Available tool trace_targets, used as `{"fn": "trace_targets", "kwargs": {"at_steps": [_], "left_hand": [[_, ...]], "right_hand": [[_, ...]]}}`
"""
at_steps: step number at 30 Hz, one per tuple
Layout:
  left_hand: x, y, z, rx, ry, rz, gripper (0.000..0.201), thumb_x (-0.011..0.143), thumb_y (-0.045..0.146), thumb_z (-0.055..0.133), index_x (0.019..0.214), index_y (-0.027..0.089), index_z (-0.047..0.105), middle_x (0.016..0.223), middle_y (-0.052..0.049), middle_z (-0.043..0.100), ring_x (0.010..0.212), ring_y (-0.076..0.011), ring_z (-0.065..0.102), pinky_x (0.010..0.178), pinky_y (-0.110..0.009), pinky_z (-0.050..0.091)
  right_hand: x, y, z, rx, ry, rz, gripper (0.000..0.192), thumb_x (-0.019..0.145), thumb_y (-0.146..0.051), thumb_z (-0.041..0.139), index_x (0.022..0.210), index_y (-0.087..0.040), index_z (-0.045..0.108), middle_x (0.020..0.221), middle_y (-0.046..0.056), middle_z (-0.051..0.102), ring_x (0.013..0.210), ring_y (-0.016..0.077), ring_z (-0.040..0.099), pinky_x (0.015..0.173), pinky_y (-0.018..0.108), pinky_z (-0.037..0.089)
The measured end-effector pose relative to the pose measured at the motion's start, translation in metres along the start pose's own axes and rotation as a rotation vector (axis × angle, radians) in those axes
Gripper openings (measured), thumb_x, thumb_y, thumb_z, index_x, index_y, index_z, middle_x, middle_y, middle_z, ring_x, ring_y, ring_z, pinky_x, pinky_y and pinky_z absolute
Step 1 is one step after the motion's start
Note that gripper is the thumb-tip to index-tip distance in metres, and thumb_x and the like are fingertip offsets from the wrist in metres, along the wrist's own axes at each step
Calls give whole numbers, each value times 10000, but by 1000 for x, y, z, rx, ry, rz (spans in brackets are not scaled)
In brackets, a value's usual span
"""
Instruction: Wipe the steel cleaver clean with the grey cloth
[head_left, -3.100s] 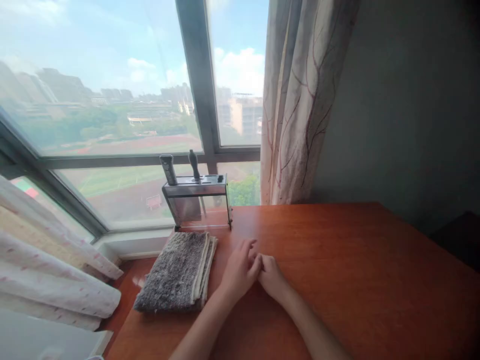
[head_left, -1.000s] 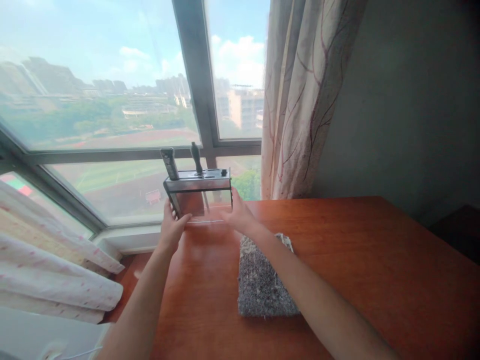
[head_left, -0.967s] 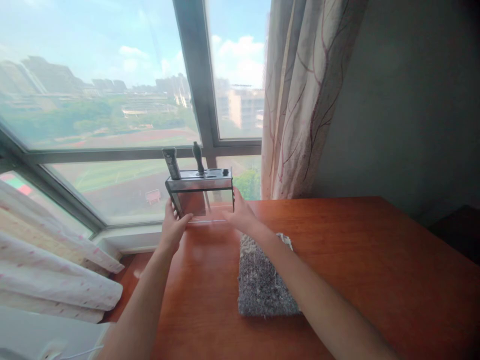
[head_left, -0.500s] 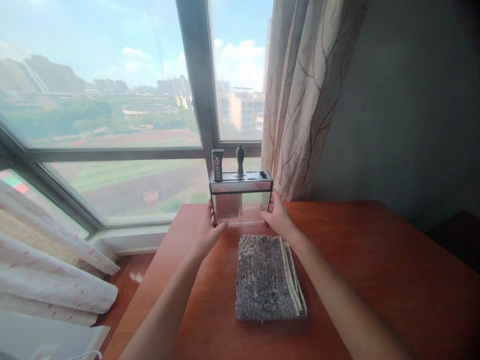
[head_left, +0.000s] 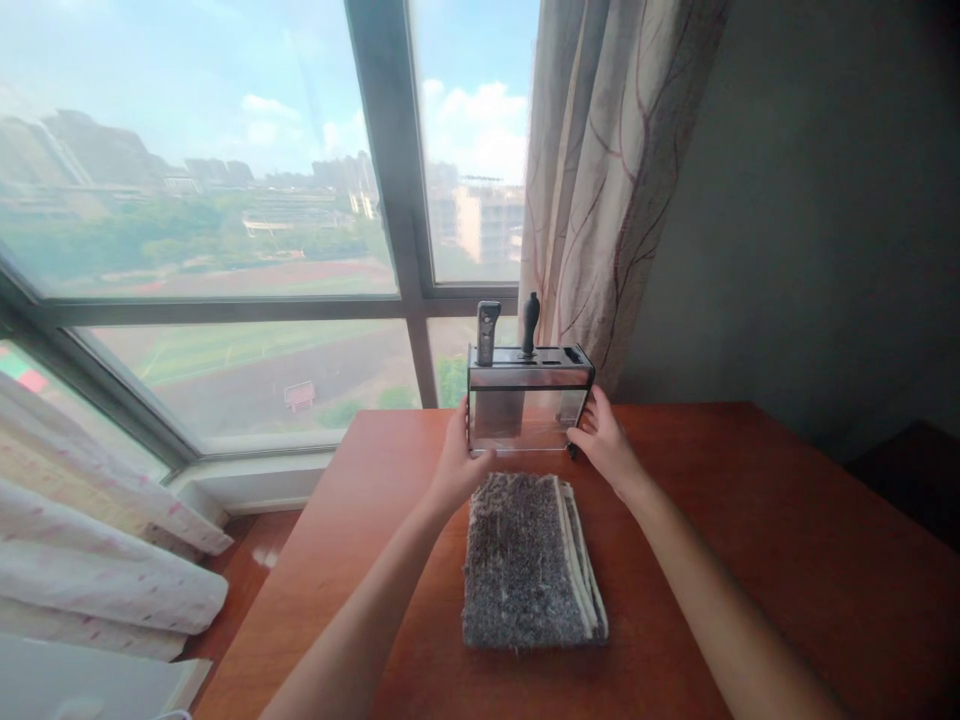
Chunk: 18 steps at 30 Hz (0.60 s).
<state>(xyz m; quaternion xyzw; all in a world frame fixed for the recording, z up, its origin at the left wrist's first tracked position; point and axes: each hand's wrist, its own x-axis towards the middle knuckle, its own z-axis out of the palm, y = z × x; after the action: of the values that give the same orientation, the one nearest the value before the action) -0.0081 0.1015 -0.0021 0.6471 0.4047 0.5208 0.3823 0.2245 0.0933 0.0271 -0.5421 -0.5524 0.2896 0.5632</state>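
Observation:
A clear-walled knife block (head_left: 529, 400) with a metal top stands at the far edge of the wooden table (head_left: 750, 540). Two dark handles stick up from its slots. My left hand (head_left: 459, 467) grips its left side and my right hand (head_left: 604, 446) grips its right side. A folded grey towel (head_left: 525, 560) lies flat on the table just in front of the block, between my forearms.
A large window (head_left: 225, 200) with a grey frame runs behind the table. A patterned curtain (head_left: 600, 180) hangs right behind the block. A dark wall is to the right. Light curtain fabric (head_left: 97, 560) is bunched at the lower left, beside the table's left edge.
Both hands have carried the knife block from the table's far left rightward, so that it stands behind the towel. Earlier the towel was shifted from the left to the table's middle.

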Motion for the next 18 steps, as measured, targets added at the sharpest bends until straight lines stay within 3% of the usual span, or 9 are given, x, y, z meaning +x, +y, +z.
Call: {"fn": "trace_targets", "kwargs": {"at_steps": [5,9,13,18], "left_hand": [[16,25,-14,194,166,-36,778,761,242,637,1459,182,299,1447,-176,399,1384,-364,308,1129,-522,222],[53,69,-23,404,250,191,709,770,331,669,1394,161,380,1308,-176,488,1238,-331,464,1038,-488,358],[94,116,-24,574,188,326,503,730,347,730,1173,163,580,1117,-129,586,982,-274,589,879,-432,455],[122,141,-23,727,126,207,212,766,362,690,804,154,680,781,-82,682,764,-246,629,747,-386,442]], "right_hand": [[-10,7,-1,-4,60,106,829,678,-282,613,1440,-197,298,1409,153,469,1301,282,457,1043,455,414],[-29,20,5,-14,115,173,787,684,-322,598,1409,-185,324,1384,172,465,1298,299,448,1029,473,417],[-50,27,10,-2,121,219,748,676,-346,591,1367,-166,368,1309,170,510,1272,301,465,1002,456,441],[-67,33,11,38,108,260,723,670,-340,590,1346,-172,394,1267,157,537,1244,289,489,984,428,456]]}}
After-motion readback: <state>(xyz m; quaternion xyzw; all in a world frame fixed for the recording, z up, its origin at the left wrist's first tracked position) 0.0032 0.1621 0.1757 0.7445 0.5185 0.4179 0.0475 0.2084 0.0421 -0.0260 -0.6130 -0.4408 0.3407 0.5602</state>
